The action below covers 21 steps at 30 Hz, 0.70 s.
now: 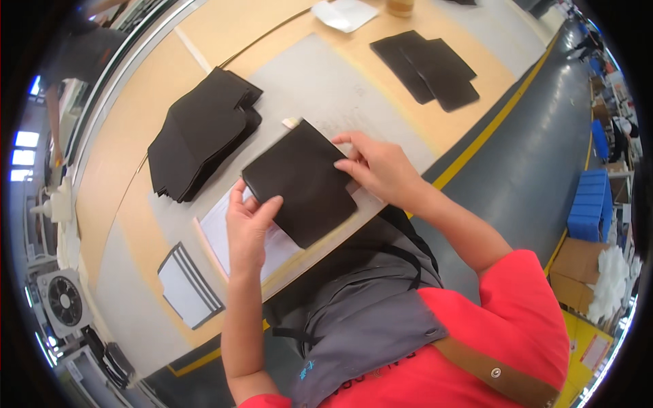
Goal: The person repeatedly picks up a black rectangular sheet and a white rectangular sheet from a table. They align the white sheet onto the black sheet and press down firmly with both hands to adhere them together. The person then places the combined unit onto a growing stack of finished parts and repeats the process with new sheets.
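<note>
A flat black leather-like piece [299, 183] with a notched corner lies between my two hands, over the table's near edge. My left hand [250, 214] pinches its left edge, thumb on top and fingers at the rim. On the opposite side, my right hand [373, 165] grips the right edge between thumb and fingers. Partly under the piece is a white sheet of paper [221, 228]. A thick stack of similar black pieces [198, 132] sits beyond my left hand. Farther right on the table, two black pieces [427, 66] overlap.
A white panel with dark stripes [190, 285] lies left of my left forearm. At the far edge are a white paper-like item [345, 13] and a brownish round container [400, 7]. A fan [64, 299] stands at the left. Blue crates [590, 204] and a cardboard box [575, 272] stand right, across the floor.
</note>
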Motion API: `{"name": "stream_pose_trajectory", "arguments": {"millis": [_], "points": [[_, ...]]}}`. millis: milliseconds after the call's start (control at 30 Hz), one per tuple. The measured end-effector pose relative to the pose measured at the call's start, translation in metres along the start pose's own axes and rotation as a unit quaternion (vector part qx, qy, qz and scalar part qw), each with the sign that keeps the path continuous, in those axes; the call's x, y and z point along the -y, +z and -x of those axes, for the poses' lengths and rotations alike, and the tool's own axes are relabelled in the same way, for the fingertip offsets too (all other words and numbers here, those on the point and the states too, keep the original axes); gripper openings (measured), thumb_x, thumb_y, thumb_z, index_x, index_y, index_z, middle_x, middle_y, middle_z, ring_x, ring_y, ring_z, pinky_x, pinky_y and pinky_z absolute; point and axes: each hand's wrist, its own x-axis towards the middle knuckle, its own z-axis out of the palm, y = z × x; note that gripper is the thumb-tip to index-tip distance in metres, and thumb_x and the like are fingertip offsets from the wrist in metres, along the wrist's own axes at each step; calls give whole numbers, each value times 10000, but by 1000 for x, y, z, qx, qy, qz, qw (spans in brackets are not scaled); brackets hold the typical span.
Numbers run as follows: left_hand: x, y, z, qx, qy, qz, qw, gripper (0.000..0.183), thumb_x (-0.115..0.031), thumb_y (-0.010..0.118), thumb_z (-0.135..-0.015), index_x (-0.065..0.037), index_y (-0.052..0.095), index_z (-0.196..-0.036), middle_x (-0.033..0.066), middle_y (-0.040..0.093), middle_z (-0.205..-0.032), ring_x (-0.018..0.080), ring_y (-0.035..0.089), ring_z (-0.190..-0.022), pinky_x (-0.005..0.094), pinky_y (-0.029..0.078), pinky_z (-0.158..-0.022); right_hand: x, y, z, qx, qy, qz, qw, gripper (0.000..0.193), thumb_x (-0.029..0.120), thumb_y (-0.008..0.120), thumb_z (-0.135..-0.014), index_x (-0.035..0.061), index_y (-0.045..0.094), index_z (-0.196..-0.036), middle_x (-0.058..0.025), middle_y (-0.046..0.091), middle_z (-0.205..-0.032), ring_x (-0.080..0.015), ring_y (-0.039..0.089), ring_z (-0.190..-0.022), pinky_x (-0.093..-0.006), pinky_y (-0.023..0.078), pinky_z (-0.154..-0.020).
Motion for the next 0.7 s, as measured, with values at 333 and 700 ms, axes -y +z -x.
{"name": "stream_pose_trajectory", "arguments": {"millis": [333,700], "points": [[12,-19,5,-59,17,-80,995,927,-37,763,-917,-28,220,-1668,54,701,-908,112,702,-774,239,556,-593,-2,28,1,5,-94,116,989,367,189,788,-921,109,629,-1242,-64,722,-916,-271,680,-863,-407,441,-787],[13,-16,6,-166,205,-456,850,853,-141,831,-898,-107,393,-1629,103,646,-1141,165,644,-987,355,564,-780,-6,33,-7,-35,-125,178,975,237,168,781,-930,133,699,-1150,-16,676,-828,-207,659,-820,-370,420,-826]]}}
